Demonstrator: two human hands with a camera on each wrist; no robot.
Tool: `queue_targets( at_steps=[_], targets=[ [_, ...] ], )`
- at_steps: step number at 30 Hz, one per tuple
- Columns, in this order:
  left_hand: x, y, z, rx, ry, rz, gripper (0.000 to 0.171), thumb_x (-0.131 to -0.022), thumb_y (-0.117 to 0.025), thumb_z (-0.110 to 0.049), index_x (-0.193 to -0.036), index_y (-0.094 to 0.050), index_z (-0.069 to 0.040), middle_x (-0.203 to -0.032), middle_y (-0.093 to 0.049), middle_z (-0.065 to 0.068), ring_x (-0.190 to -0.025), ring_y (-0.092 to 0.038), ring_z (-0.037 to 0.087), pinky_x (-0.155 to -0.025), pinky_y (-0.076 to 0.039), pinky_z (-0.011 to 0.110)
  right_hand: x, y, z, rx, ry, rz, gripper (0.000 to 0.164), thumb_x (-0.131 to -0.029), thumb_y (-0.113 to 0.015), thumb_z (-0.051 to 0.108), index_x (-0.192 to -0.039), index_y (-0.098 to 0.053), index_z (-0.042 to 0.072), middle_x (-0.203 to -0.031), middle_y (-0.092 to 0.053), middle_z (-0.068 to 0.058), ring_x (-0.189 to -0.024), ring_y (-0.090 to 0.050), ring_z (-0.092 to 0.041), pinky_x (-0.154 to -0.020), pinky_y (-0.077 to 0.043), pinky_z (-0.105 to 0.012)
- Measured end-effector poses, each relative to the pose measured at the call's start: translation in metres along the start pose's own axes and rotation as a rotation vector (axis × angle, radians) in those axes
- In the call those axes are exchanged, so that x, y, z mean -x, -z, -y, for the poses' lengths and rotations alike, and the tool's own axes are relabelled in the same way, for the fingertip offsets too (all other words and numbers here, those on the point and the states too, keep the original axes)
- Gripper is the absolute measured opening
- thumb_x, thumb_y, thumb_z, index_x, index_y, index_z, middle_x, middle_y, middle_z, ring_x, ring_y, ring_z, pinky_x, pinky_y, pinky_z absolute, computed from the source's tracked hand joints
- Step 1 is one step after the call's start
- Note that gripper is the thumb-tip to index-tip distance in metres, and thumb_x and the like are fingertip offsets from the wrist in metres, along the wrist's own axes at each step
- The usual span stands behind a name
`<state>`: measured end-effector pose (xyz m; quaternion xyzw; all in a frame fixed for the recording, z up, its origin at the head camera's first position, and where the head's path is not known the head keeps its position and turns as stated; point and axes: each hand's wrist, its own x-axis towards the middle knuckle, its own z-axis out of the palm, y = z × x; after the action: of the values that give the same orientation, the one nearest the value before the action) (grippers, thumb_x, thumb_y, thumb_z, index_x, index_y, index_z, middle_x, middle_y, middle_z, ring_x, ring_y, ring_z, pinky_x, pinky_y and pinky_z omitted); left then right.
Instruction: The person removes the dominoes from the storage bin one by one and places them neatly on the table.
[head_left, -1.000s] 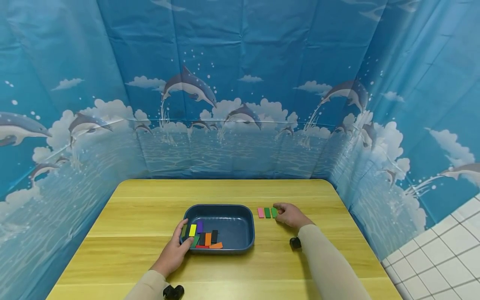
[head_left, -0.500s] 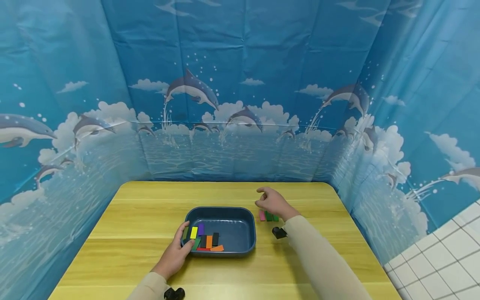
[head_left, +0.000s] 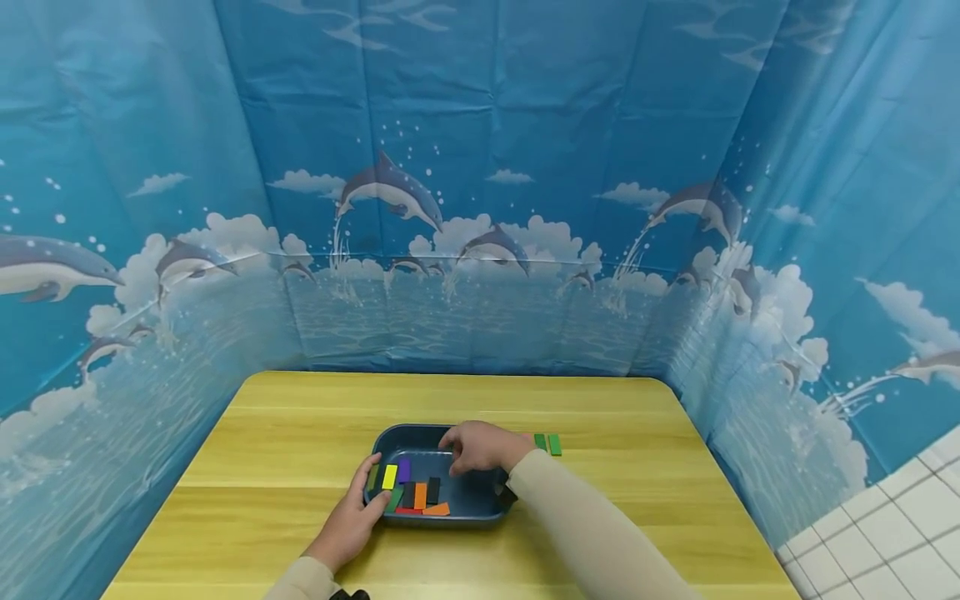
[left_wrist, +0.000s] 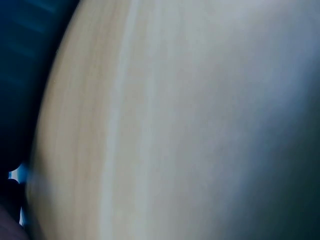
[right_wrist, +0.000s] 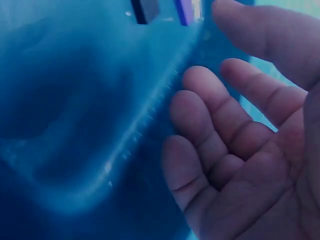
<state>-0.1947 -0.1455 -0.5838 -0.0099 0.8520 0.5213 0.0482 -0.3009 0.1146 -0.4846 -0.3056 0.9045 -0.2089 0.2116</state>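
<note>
In the head view, my left hand point(head_left: 352, 517) grips the left wall of a dark blue plastic basin point(head_left: 442, 523), its thumb over the rim. Over the right part of the basin is my right hand point(head_left: 480, 447); the right wrist view finds its fingers loosely bent with nothing between them. Flat coloured blocks lie in the basin's left half, among them a purple block point(head_left: 405, 471), a yellow block point(head_left: 390, 477), an orange block point(head_left: 421, 496) and a black block point(head_left: 433, 490). A purple block end point(right_wrist: 184, 11) appears near my right thumb.
Right of the basin, on the wooden table point(head_left: 300, 408), lie two green blocks, the outer green block point(head_left: 555, 444) in full sight. A pink block is mostly hidden behind my right wrist. A dolphin-print curtain point(head_left: 480, 317) stands along the table's back and sides.
My right hand has left the row of pink and green blocks and moved left, over the basin. The left hand stays on the basin's left wall. The view has tilted slightly up.
</note>
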Motion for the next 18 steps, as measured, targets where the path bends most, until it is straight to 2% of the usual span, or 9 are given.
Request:
queue_targets(
  at_steps=[6,12,15,18],
  targets=[
    [0.003,-0.001,0.003,0.013,0.006,0.003,0.065,-0.108,-0.056,-0.041,-0.165,-0.025,-0.037,-0.174,-0.024,0.020,-0.151,-0.033,0.058,-0.114,-0.032,0.079,-0.012,-0.021,0.002,0.102,-0.080,0.037,0.048,-0.087,-0.087,0.023,-0.132,-0.071,0.017,-0.080,-0.064,0.009,-0.071,-0.056,-0.006,-0.071,-0.050,-0.024],
    [0.001,-0.001,0.003,-0.001,0.005,0.003,0.065,-0.109,-0.056,-0.043,-0.165,-0.024,-0.038,-0.174,-0.025,0.020,-0.150,-0.034,0.059,-0.113,-0.033,0.079,-0.022,-0.033,-0.005,0.099,-0.142,0.042,0.052,-0.083,-0.091,0.027,-0.130,-0.071,0.019,-0.082,-0.065,0.007,-0.074,-0.057,-0.009,-0.078,-0.052,-0.026],
    [0.000,0.000,0.002,-0.009,0.008,0.002,0.065,-0.108,-0.056,-0.043,-0.165,-0.024,-0.038,-0.173,-0.026,0.020,-0.150,-0.035,0.058,-0.113,-0.033,0.079,-0.026,-0.036,-0.007,0.091,-0.144,0.033,0.050,-0.083,-0.092,0.028,-0.127,-0.070,0.019,-0.085,-0.064,0.007,-0.076,-0.057,-0.010,-0.082,-0.053,-0.028],
    [0.001,0.000,0.001,-0.005,0.012,0.002,0.065,-0.108,-0.056,-0.043,-0.165,-0.024,-0.038,-0.173,-0.025,0.020,-0.150,-0.034,0.059,-0.113,-0.033,0.080,-0.029,-0.040,-0.008,0.080,-0.139,0.018,0.045,-0.083,-0.092,0.026,-0.121,-0.069,0.020,-0.087,-0.063,0.007,-0.075,-0.057,-0.010,-0.081,-0.052,-0.028]
  ],
)
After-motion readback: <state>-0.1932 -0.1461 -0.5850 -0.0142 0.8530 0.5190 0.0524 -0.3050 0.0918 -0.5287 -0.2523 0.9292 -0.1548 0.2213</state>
